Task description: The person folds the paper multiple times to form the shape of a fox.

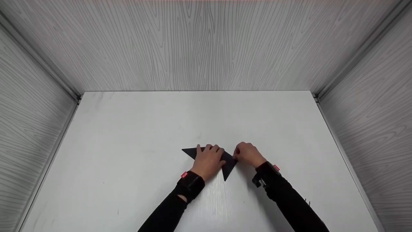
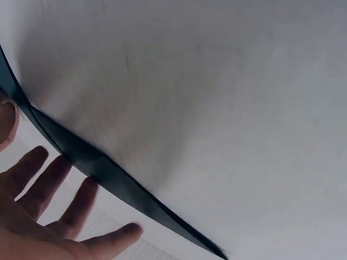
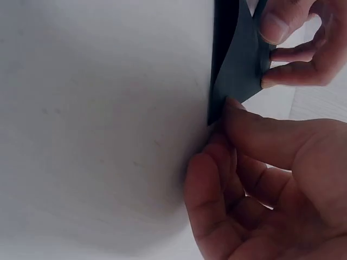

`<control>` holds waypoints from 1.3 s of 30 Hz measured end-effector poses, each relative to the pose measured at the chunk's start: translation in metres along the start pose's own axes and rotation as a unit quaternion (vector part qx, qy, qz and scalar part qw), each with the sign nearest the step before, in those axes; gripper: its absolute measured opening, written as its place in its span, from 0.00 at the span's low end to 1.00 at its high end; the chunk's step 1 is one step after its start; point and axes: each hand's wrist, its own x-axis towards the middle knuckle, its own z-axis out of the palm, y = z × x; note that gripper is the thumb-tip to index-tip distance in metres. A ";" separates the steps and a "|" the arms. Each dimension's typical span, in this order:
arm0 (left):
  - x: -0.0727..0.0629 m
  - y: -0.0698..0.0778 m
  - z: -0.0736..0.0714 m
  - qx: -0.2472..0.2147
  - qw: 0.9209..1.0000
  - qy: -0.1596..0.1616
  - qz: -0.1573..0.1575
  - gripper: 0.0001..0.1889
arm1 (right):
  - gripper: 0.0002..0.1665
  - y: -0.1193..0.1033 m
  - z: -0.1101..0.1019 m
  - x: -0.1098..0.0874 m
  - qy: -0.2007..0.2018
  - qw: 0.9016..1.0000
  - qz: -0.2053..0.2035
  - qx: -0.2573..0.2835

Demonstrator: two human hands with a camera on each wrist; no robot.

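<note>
A dark, folded sheet of paper point(image 1: 229, 165) lies on the white table, its pointed ends toward the left and toward the person. Across its middle my left hand point(image 1: 207, 162) rests with fingers spread, pressing it down. In the left wrist view, those fingertips point(image 2: 89, 181) touch one edge of the paper point(image 2: 127, 189). At the paper's right corner, my right hand point(image 1: 249, 154) pinches the tip between thumb and curled fingers. The right wrist view shows the folded layers point(image 3: 238, 70) standing slightly apart beside the left thumb. My left palm hides part of the sheet.
The white tabletop point(image 1: 128, 129) spreads around both hands. Grey wood-grain panels stand at the back point(image 1: 199, 45), the left point(image 1: 32, 106) and the right point(image 1: 370, 106). Black bands with small devices sit on both wrists.
</note>
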 end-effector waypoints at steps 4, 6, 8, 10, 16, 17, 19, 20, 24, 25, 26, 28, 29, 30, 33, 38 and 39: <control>-0.001 0.003 0.003 0.025 0.999 0.008 0.038 0.22 | 0.05 -0.001 -0.001 0.000 -0.004 1.000 0.004 -0.001; -0.002 0.004 0.006 0.022 0.998 0.011 0.054 0.22 | 0.05 -0.001 -0.001 0.000 -0.004 1.000 0.003 0.000; -0.002 0.005 0.010 0.020 0.998 0.011 0.061 0.22 | 0.06 -0.001 -0.001 -0.001 -0.004 1.000 0.000 0.000; -0.003 0.005 0.012 0.025 0.998 0.009 0.059 0.22 | 0.05 -0.001 -0.002 -0.001 -0.004 1.000 -0.007 0.000; -0.001 -0.002 0.012 0.019 0.999 -0.003 0.039 0.25 | 0.05 -0.001 -0.002 0.002 -0.009 1.000 -0.015 -0.005; 0.000 -0.004 0.012 0.014 0.999 -0.004 0.032 0.25 | 0.05 -0.001 -0.001 0.002 -0.009 1.000 -0.014 -0.005; 0.001 -0.009 0.010 0.006 1.000 -0.003 0.018 0.26 | 0.05 -0.001 -0.001 0.003 -0.009 1.000 -0.015 -0.005; 0.001 -0.011 0.010 0.004 1.000 -0.002 0.011 0.26 | 0.05 0.000 -0.001 0.003 -0.008 1.000 -0.014 -0.005; 0.003 -0.016 0.007 -0.014 1.000 -0.007 -0.003 0.26 | 0.05 0.001 -0.002 0.002 -0.004 1.000 -0.017 0.000; 0.003 -0.016 0.007 -0.017 1.000 -0.009 -0.005 0.27 | 0.05 0.001 -0.002 0.001 -0.004 1.000 -0.018 0.002; 0.003 -0.016 0.007 -0.020 1.000 -0.010 -0.005 0.28 | 0.05 0.001 -0.002 0.001 -0.004 1.000 -0.020 0.003; 0.003 -0.016 0.007 -0.027 1.000 -0.014 -0.007 0.30 | 0.05 0.002 -0.002 0.000 -0.004 1.000 -0.022 0.005; 0.002 -0.016 0.007 -0.030 0.999 -0.016 -0.008 0.31 | 0.05 0.002 -0.002 0.000 -0.004 1.000 -0.021 0.005; 0.002 -0.015 0.007 -0.033 0.999 -0.017 -0.008 0.33 | 0.05 0.002 -0.002 0.000 -0.004 1.000 -0.020 0.004; 0.000 -0.015 0.008 -0.046 0.999 -0.020 -0.010 0.35 | 0.04 0.002 -0.003 0.000 -0.001 1.000 -0.013 0.001; -0.001 -0.015 0.009 -0.068 0.997 -0.012 -0.017 0.33 | 0.06 -0.005 -0.001 0.003 0.016 1.000 -0.005 0.006; -0.001 -0.015 0.009 -0.072 0.997 -0.009 -0.017 0.33 | 0.06 -0.007 -0.001 0.004 0.020 1.000 -0.002 0.006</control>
